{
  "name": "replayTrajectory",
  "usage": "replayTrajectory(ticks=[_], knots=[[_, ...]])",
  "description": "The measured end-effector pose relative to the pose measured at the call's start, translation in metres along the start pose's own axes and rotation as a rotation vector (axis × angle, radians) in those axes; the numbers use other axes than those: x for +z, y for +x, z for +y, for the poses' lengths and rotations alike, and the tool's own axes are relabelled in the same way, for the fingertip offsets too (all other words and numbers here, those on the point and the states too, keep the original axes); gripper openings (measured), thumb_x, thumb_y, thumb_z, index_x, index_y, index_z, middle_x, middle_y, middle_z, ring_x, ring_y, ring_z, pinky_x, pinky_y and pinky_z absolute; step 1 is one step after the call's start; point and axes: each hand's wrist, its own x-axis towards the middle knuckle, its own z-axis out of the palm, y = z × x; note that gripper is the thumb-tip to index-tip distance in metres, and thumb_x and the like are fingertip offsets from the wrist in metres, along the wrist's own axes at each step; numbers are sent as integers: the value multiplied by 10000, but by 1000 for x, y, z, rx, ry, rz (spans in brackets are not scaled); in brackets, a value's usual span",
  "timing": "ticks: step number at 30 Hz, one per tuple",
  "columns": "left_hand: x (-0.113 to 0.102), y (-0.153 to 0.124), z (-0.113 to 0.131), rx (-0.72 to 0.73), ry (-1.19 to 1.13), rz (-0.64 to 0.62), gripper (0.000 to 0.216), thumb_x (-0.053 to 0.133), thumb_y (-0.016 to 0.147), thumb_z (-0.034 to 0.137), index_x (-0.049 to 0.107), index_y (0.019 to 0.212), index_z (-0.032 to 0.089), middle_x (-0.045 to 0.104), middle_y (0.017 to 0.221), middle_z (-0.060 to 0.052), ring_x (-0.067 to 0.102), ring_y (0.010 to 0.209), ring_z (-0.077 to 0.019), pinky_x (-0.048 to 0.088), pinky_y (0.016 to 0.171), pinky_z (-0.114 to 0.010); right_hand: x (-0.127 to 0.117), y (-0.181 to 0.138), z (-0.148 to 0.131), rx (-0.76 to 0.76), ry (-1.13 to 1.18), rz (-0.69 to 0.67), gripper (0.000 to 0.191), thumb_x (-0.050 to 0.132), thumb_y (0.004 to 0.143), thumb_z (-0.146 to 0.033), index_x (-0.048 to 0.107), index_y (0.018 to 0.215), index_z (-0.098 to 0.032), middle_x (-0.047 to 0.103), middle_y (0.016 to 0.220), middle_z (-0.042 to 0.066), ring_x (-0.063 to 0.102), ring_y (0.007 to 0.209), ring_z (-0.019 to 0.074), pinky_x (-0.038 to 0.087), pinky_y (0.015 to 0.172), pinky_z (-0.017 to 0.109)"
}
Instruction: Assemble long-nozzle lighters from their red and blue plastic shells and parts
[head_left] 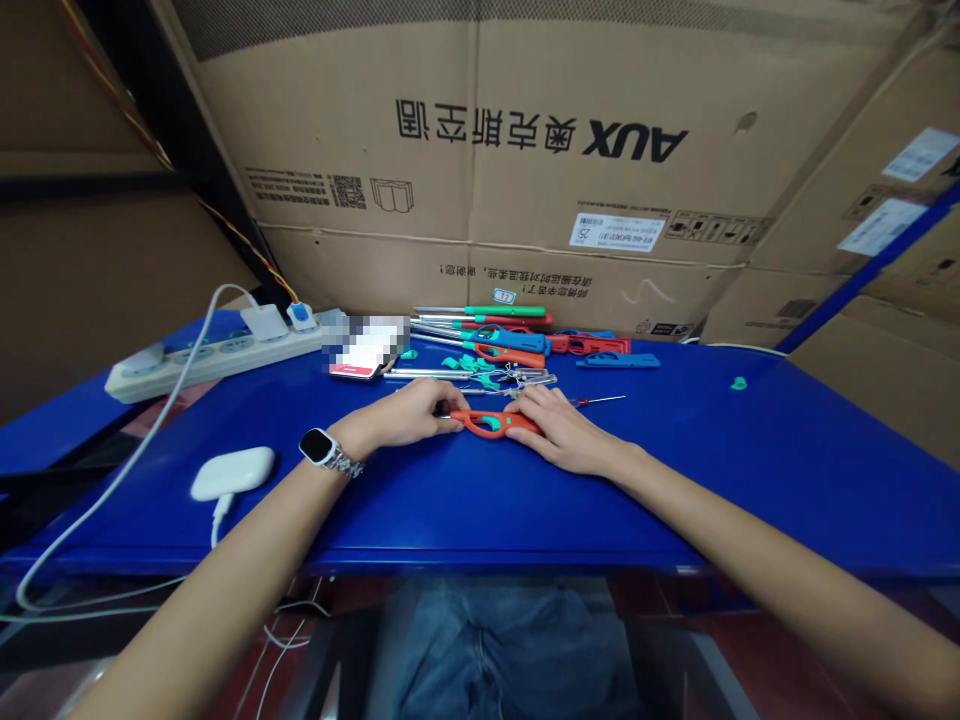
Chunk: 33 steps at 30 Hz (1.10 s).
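An orange long-necked lighter (491, 424) with a green trigger lies level between my two hands, just above or on the blue table. My left hand (412, 412), with a watch at its wrist, pinches the metal neck end. The right hand (556, 428) is closed round the handle end, fingers over its top. Behind them are loose metal lighter tubes (427, 374) and small green triggers (484, 372). Farther back lie lighters with red, green and blue handles, among them a blue one (514, 339). A thin screwdriver (600, 400) rests beyond my right hand.
A power strip (225, 355) with plugs and a phone (367, 347) sit at the back left. A white earbud case (233, 473) on a cable is left of my forearm. Blue handle shells (618, 360) lie at the back. Cardboard (480, 200) walls the rear.
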Motion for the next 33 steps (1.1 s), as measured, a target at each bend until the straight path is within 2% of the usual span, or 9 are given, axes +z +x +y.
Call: replayTrajectory(ticks=[12, 17, 21, 25, 28, 33], knots=[[1, 1, 1, -28, -42, 13, 269, 641, 797, 341, 711, 958, 137, 716, 855, -45, 614, 759, -179, 453, 687, -271, 3, -1, 6, -7, 68, 43, 314, 422, 1014, -451, 580, 1147, -214, 616, 1099, 90, 546, 1040, 238, 377, 874, 384], [1, 1, 0, -20, -92, 13, 242, 647, 797, 352, 699, 899, 139, 721, 863, -54, 628, 768, -180, 469, 703, -280, 6, 1, 12, 58, 266, 172, 313, 397, 1024, -409, 596, 1169, -216, 645, 1044, 70, 598, 964, 211, 416, 879, 362], [1, -1, 0, -19, -61, 17, 270, 664, 769, 339, 696, 958, 148, 709, 892, -52, 629, 795, -188, 487, 725, -293, 5, 2, 12, 114, 321, 227, 299, 407, 1013, -408, 608, 1102, -205, 674, 979, 53, 627, 868, 195, 445, 836, 341], [3, -2, 5, 38, 37, 84, 399, 719, 750, 412, 686, 1058, 160, 690, 952, -57, 627, 853, -199, 499, 788, -317, 4, 2, 12, 146, 333, 314, 297, 405, 1006, -413, 593, 1095, -203, 671, 1067, 65, 629, 923, 203, 460, 845, 334], [5, -2, 11, 102, 112, 90, 420, 710, 788, 486, 694, 1076, 182, 679, 987, -65, 623, 883, -210, 494, 810, -332, 5, 1, 10, 152, 296, 301, 306, 391, 1013, -417, 576, 1131, -204, 663, 1098, 77, 622, 975, 215, 454, 878, 351], [6, -1, 21, 153, 168, 52, 294, 673, 853, 421, 726, 1034, 195, 666, 1086, -79, 625, 940, -218, 485, 858, -339, 7, 0, 5, 146, 121, 198, 333, 510, 966, -463, 568, 1162, -200, 649, 1108, 96, 599, 986, 248, 436, 866, 381]])
